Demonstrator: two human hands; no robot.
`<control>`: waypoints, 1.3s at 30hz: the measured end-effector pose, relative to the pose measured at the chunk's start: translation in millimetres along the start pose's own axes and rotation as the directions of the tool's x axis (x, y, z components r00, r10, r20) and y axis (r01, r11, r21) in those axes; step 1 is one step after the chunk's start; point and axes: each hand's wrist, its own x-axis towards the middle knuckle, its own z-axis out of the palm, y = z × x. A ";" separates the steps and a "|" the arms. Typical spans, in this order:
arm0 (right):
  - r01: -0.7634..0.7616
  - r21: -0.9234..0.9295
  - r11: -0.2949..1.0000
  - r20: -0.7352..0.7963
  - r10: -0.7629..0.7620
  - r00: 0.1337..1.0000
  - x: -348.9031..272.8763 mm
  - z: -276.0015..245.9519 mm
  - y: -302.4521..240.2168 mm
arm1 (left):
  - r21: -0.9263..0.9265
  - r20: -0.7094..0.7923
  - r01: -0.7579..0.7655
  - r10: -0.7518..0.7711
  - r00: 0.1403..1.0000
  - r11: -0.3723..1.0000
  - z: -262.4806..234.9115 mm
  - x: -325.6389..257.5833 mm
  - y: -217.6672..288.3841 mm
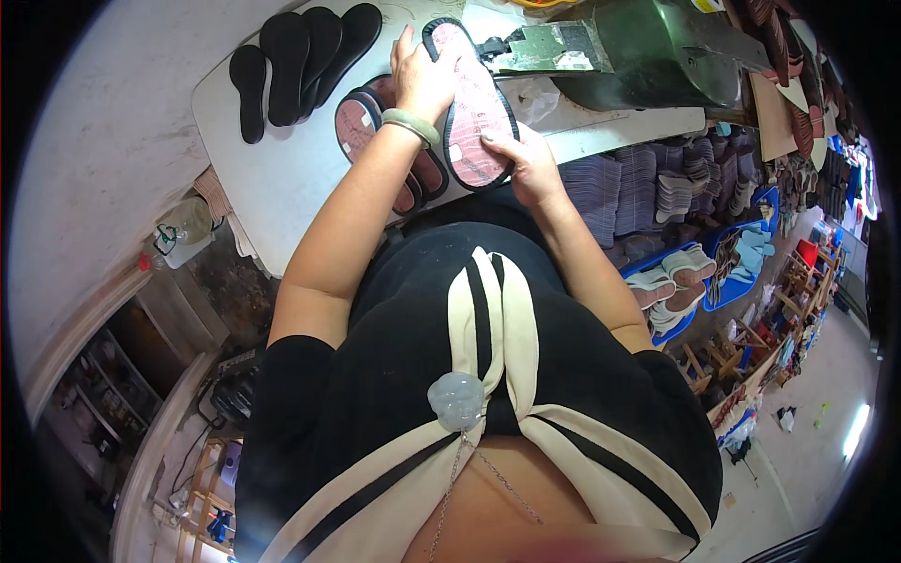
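A pink shoe insole with a dark rim (474,113) lies on the white worktable (282,178), its far end near a green machine (657,52). My left hand (422,75), with a pale green bangle on the wrist, presses on the insole's upper left edge. My right hand (530,164) grips the insole's near end. A stack of similar pink insoles (361,122) lies under my left forearm.
Several black insoles (300,56) lie at the table's far left. Stacks of grey soles (648,188) and blue trays of soles (741,253) fill the right side. A plastic bottle (183,230) stands by the table's left edge.
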 end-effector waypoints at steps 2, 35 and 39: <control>0.006 0.097 0.995 -0.026 -0.003 1.000 1.8 1.0 -7.5 | 0.167 -0.007 -0.148 0.152 0.988 0.975 5.2 3.4 -13.2; 0.828 -0.551 0.105 0.775 -0.304 0.554 -8.9 79.4 16.4 | -0.810 0.575 0.554 -0.074 0.815 -0.191 -134.2 -78.3 1.3; 0.630 -0.658 0.412 0.541 -0.324 0.776 -6.9 75.3 26.1 | -0.845 0.511 0.481 -0.090 0.855 -0.233 -147.7 -84.8 -16.9</control>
